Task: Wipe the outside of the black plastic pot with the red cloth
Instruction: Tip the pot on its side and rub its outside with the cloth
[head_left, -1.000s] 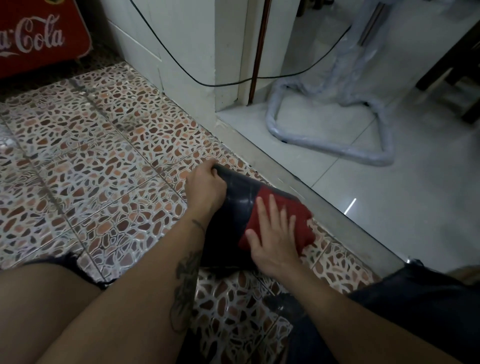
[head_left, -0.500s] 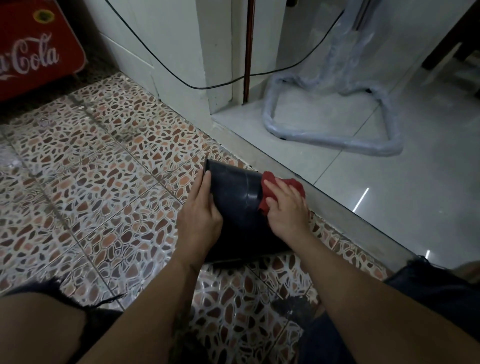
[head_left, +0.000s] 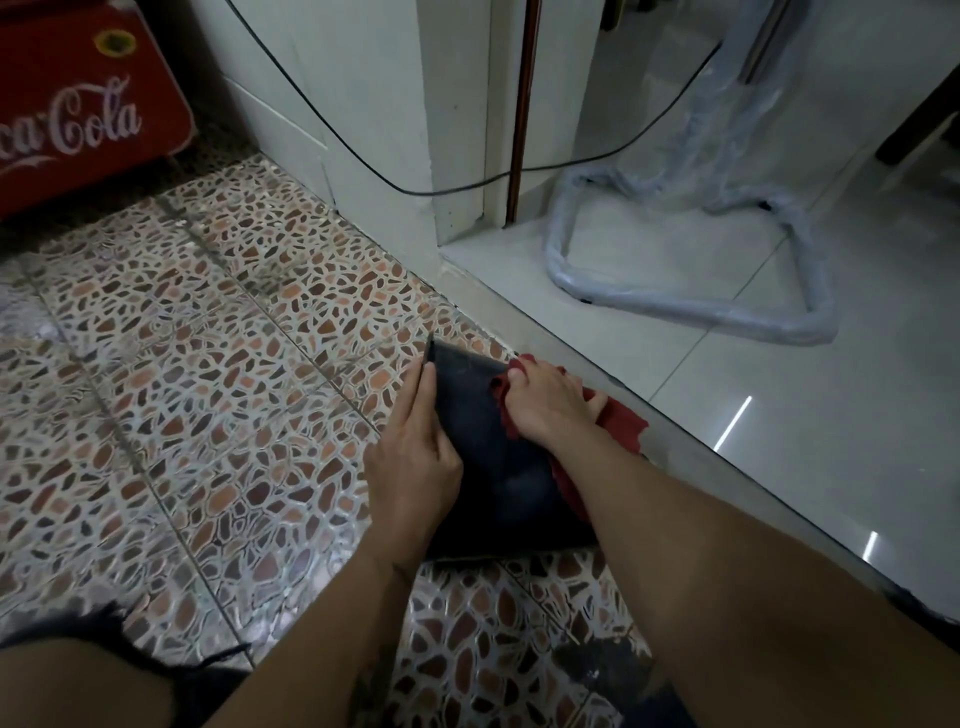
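The black plastic pot (head_left: 488, 467) lies on its side on the pebble-pattern floor, close to the door threshold. My left hand (head_left: 415, 457) rests flat against its left side and holds it steady. My right hand (head_left: 545, 402) presses the red cloth (head_left: 621, 421) onto the pot's upper right side. Part of the cloth sticks out past my fingers and hangs down under my right forearm. The pot's right flank is hidden by my arm and the cloth.
A grey threshold strip (head_left: 675, 431) runs diagonally right behind the pot. Beyond it is a shiny white tile floor with a plastic-wrapped tube frame (head_left: 701, 306). A red Coca-Cola crate (head_left: 88, 114) stands far left. A black cable (head_left: 467, 187) hangs across the wall corner.
My right hand slid the cloth from the pot's near middle up toward its far end and right side. My left hand moved from the pot's far rim down to its left side.
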